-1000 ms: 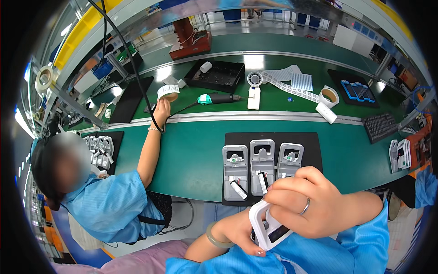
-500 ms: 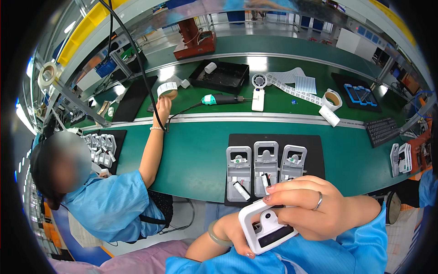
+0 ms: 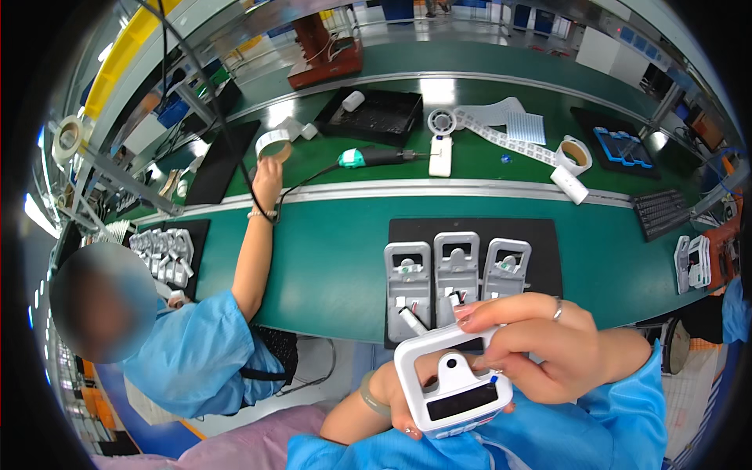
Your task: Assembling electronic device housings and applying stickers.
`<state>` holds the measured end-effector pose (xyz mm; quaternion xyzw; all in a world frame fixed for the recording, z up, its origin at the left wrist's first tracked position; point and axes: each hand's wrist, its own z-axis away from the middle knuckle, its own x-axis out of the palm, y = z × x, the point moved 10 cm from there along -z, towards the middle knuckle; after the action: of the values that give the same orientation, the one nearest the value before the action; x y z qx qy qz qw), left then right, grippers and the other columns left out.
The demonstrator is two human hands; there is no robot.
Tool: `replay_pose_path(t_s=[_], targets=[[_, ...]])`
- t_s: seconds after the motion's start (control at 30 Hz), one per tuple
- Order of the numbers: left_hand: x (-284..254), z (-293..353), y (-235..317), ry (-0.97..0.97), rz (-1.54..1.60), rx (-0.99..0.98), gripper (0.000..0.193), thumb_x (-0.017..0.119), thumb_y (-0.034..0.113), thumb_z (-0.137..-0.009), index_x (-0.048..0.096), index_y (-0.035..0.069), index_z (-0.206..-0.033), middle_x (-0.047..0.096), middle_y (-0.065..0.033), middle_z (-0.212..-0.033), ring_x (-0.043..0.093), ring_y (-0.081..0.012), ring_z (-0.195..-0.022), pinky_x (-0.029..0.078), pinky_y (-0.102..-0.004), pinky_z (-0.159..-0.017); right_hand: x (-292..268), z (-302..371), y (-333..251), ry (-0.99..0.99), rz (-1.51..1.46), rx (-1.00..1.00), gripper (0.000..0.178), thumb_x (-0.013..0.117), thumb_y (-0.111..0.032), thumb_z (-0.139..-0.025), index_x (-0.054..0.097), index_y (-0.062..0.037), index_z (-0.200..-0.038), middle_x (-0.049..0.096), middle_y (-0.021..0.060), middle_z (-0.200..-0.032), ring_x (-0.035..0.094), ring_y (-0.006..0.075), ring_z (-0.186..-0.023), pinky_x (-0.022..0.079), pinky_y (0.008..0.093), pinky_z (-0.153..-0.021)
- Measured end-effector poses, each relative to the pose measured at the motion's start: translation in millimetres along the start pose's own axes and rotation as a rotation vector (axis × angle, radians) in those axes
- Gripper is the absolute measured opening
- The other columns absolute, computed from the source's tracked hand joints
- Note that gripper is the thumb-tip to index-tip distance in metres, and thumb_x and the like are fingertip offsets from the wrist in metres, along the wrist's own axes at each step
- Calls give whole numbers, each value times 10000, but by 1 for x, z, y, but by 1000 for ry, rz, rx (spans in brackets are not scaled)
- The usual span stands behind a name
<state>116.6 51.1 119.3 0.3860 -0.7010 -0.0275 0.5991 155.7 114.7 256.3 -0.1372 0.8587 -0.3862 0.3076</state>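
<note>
Holding a white device housing point(image 3: 453, 384) in both hands, left hand point(image 3: 399, 392) cupped beneath it, right hand point(image 3: 533, 345) clamped over its top edge, fingers curled tight. Turned since a second ago: then edge-on and tilted, now face up, dark window and round hole showing, so ready for a look at the front. Long axis running from near the chest away toward the table point(image 3: 329, 258), rounded end nearest. Beyond the grip, three grey housings point(image 3: 457, 270) on a black mat point(image 3: 548, 235). Far left, a co-worker's hand point(image 3: 266, 168) touching a tape roll point(image 3: 272, 142).
</note>
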Motion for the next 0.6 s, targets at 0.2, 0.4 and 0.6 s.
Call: replay_pose_path(t_s=[0.2, 0.4, 0.6], targets=[[-31, 8, 31, 270, -69, 129, 1120, 861, 239, -585, 216, -35, -1459, 505, -215, -1308, 511, -306, -1209, 421, -399, -995, -43, 3, 93, 234, 240, 110, 106, 555, 56, -797, 572, -30, -858, 569, 167, -1101, 580, 279, -998, 475, 349, -849], [-65, 46, 56, 633, -374, 169, 1043, 842, 100, -542, 315, 55, -1441, 513, -295, -1250, 486, -384, -1229, 403, -472, -1020, -129, 50, 326, 472, 556, 464, 37, 610, -35, -799, 589, -17, -825, 598, 173, -976, 579, 348, -962, 460, 412, -859], [-78, 71, 69, 762, -165, 285, 911, 771, 72, -700, 244, 35, -1442, 520, -206, -1293, 529, -297, -1199, 439, -435, -976, -167, 39, 420, 311, 868, 746, 78, 623, -67, -804, 606, -14, -858, 608, 178, -957, 587, 359, -941, 477, 449, -810]])
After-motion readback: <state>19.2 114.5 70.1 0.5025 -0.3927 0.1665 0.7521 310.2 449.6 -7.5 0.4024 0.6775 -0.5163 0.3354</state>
